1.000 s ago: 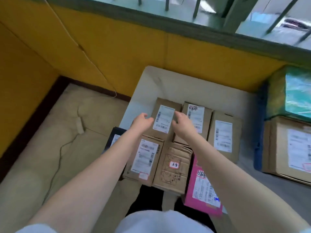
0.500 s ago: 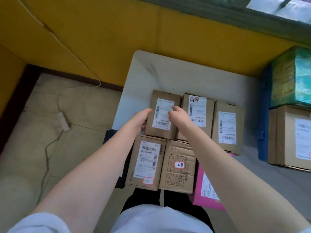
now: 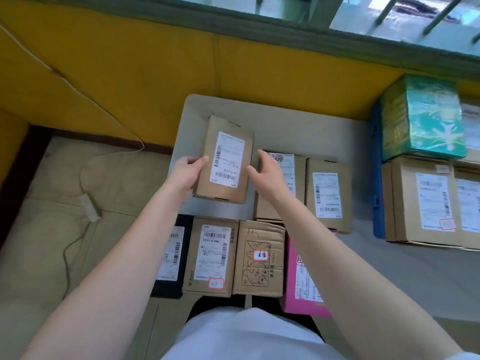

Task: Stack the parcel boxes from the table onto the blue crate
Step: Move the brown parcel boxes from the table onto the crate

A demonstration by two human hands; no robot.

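left hand (image 3: 187, 169) gripping labelled parcel box (image 3: 225, 161) above table (image 3: 298, 131), right hand (image 3: 265, 172) loose-fingered just beside it

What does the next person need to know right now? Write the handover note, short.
Left hand: grips the left side of the lifted brown box, thumb on top.
Right hand: open beside the box's right edge; contact unclear.
On the table: two brown boxes in the back row; black, two brown and pink parcels in the front row.
Blue crate, at the right: already carries brown boxes and a green package.
Left: carry the held box to the crate, then the rest.
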